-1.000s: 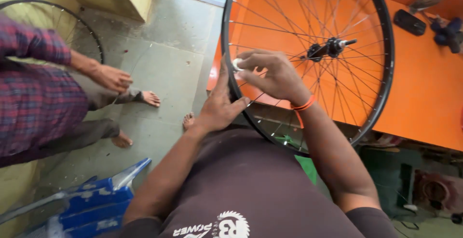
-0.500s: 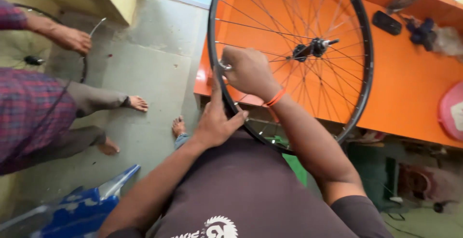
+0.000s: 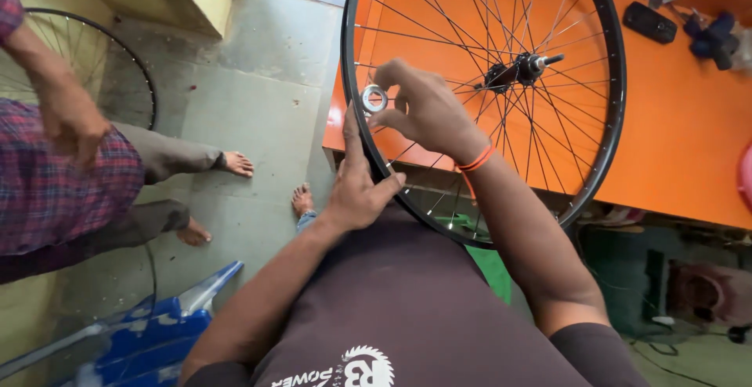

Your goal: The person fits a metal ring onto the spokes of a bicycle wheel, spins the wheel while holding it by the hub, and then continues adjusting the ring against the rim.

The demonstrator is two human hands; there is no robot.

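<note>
The right hand (image 3: 427, 113) pinches a small silvery ring (image 3: 374, 99) between thumb and fingertip, left of the frame's centre, just at the inner edge of the wheel rim; the other fingers curl loosely above it. The ring looks like hard metal, light and smooth, so it would likely slip from a loose pinch and is best held by its outer edge as it is now. Below it, the left hand (image 3: 356, 187) is closed on the black rim of the bicycle wheel (image 3: 603, 105), thumb along the outside and fingers wrapped to the inside, steadying it. The wheel stands upright across the upper middle of the frame, against the orange workbench (image 3: 681, 144). It seems stiff but light; the thin spokes (image 3: 439, 42) probably bend easily, so the rim is the safer hold. At the left edge, another person (image 3: 70, 175) sits by a second wheel (image 3: 117, 66).
</note>
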